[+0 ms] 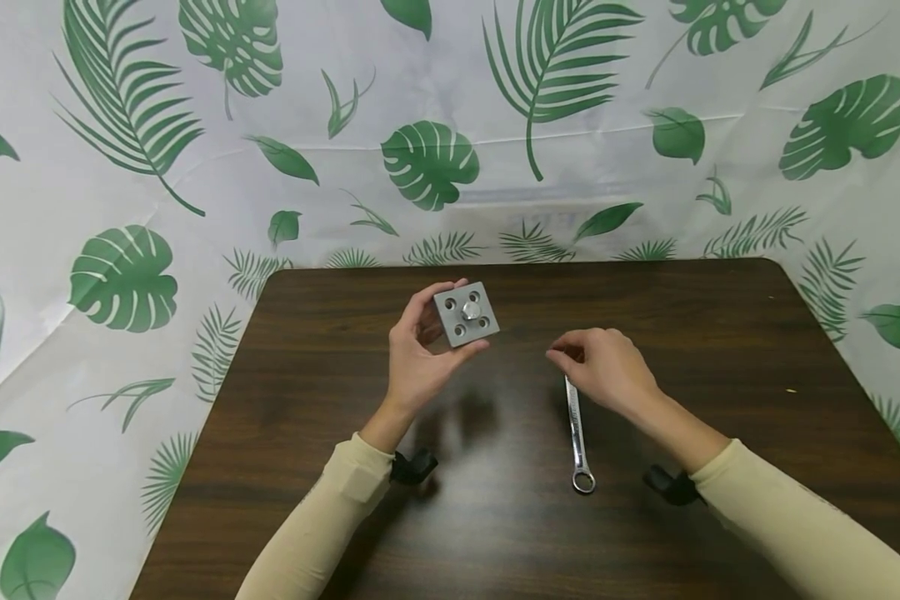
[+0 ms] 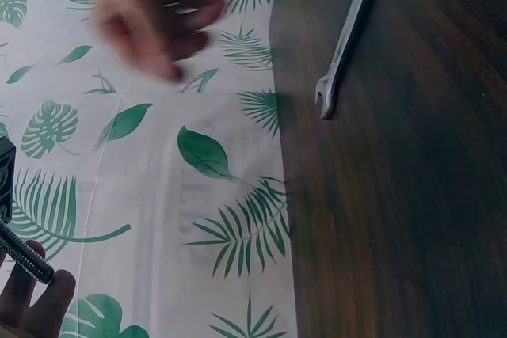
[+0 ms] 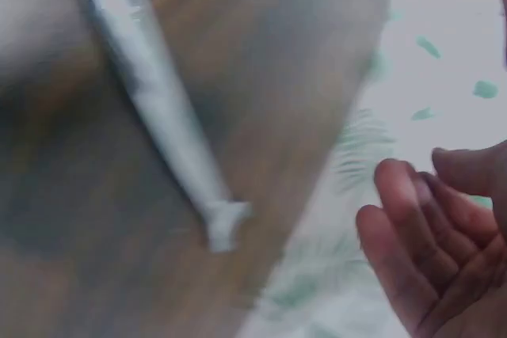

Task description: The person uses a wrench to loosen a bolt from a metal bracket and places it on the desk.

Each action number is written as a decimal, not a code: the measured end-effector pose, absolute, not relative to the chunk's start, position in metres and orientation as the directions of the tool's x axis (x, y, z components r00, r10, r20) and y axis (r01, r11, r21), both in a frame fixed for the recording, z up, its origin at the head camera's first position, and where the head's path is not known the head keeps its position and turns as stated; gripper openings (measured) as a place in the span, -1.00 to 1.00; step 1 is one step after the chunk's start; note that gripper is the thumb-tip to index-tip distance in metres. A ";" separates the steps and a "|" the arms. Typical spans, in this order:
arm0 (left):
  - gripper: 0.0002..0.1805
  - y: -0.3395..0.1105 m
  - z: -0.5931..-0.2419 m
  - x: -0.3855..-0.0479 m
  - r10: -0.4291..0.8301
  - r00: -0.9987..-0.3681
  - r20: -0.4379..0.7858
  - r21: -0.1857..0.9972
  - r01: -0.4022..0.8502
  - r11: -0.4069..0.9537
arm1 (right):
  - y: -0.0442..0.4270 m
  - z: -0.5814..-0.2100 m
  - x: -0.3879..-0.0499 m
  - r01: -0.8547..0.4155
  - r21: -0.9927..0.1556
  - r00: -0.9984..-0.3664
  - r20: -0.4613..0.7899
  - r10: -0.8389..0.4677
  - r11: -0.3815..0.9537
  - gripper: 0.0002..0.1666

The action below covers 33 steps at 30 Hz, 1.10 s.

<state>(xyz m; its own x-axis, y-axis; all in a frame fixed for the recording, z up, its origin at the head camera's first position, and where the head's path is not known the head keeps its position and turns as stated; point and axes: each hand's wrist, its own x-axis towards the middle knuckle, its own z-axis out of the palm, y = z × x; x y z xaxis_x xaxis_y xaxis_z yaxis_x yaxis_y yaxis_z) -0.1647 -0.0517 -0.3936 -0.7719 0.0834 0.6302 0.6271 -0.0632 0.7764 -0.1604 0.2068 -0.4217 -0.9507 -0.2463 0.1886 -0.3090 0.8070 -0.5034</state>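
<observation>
My left hand (image 1: 418, 360) grips a square grey metal block (image 1: 452, 317) by its edges, thumb below and fingers above, off the table. The block has several holes around a hex-head bolt (image 1: 471, 311) at its centre. In the left wrist view, the bolt's threaded shank (image 2: 28, 255) sticks out beside the left fingertips. My right hand (image 1: 613, 368) hovers to the right of the block, fingers loosely curled with nothing in them. Beneath it lies a combination wrench (image 1: 575, 425), ring end towards me; the hand hides its far end in the head view.
The dark wood-grain table (image 1: 330, 350) carries the wrench. A white sheet with green leaf prints (image 1: 315, 200) hangs behind the table and along its sides. A small pale speck (image 1: 791, 391) lies on the right part of the tabletop.
</observation>
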 end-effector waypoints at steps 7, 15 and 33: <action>-0.21 -0.051 -0.395 -0.166 0.102 -0.749 0.655 0.754 0.657 -0.017 | 0.175 -0.364 -0.160 -0.496 -0.501 -0.858 0.407 -0.313 0.709 -0.81; -0.23 -0.051 -0.397 -0.168 0.126 -0.743 0.657 0.752 0.658 -0.035 | 0.140 -0.330 -0.165 -0.591 -0.464 -0.794 0.477 -0.376 0.660 -0.69; -0.23 -0.048 -0.404 -0.174 0.166 -0.723 0.670 0.739 0.670 -0.066 | 0.131 -0.318 -0.168 -0.631 -0.320 -0.769 0.382 -0.513 0.707 -0.77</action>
<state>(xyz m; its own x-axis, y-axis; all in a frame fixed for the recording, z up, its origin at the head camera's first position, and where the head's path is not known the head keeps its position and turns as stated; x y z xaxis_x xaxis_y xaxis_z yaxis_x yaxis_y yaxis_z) -0.1736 -0.0478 -0.4043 -0.7231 0.1661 0.6705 0.6702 -0.0664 0.7392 -0.1684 0.1311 -0.3180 -0.7688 -0.5127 0.3821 -0.6306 0.7070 -0.3202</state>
